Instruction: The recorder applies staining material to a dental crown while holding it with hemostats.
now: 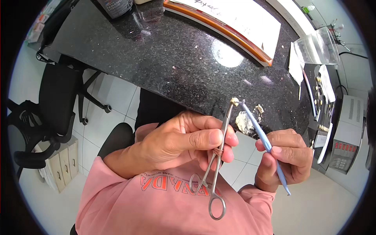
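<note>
A shiny black speckled stone table [156, 70] sits in front of the person. On it are a dark round bottle [116, 6], a white flat slab with an orange edge [219, 31] and a clear plastic box [319, 47]. A black chair [58, 88] stands off to the left. A thin blue stick tool [256, 126] partly hides a crumbly cream patch [244, 122] by the table's edge.

The silver metal clamp [226, 121] is long and thin, with round finger loops. At its tip is a small, rough cream lump [234, 101].

The left hand [176, 137] pinches the clamp, thumb on top. The right hand [288, 154] grips the blue stick like a pencil, its tip right by the lump; I can't tell if they touch.
</note>
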{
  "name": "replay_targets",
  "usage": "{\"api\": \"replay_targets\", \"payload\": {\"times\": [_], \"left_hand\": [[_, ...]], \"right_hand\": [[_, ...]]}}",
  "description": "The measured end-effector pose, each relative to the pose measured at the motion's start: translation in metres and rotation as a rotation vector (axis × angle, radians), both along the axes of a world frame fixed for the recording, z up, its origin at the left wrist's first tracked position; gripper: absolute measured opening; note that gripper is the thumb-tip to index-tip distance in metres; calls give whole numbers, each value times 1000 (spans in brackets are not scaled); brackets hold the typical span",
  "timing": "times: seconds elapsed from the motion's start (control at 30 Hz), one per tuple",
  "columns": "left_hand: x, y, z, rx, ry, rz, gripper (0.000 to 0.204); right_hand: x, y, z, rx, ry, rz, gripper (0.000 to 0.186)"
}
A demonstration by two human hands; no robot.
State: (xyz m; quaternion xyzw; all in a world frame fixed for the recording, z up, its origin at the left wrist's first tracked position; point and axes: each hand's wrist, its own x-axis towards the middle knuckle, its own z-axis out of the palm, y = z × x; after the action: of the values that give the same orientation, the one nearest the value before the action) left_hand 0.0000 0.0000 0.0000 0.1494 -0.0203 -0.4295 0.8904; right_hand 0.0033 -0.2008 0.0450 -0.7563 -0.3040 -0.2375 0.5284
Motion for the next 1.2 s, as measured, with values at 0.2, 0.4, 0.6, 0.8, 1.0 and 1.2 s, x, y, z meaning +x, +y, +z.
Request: {"api": "replay_targets", "payload": {"times": [0.2, 0.4, 0.6, 0.8, 1.0, 1.2], "left_hand": [[1, 1, 0, -2, -12, 2, 30], [0, 0, 0, -19, -12, 3, 31], [0, 0, -1, -23, -7, 2, 30], [0, 1, -1, -8, 4, 0, 30], [-1, 0, -2, -26, -3, 5, 30], [-1, 0, -1, -35, 13, -2, 29]], "right_hand": [[0, -1, -3, 12, -21, 12, 19], [0, -1, -2, 12, -26, 3, 19], [1, 0, -2, 27, -35, 2, 18], [0, -1, -3, 10, -53, -2, 18], [0, 1, -2, 22, -44, -15, 18], [-1, 0, -1, -5, -31, -26, 18]]}}
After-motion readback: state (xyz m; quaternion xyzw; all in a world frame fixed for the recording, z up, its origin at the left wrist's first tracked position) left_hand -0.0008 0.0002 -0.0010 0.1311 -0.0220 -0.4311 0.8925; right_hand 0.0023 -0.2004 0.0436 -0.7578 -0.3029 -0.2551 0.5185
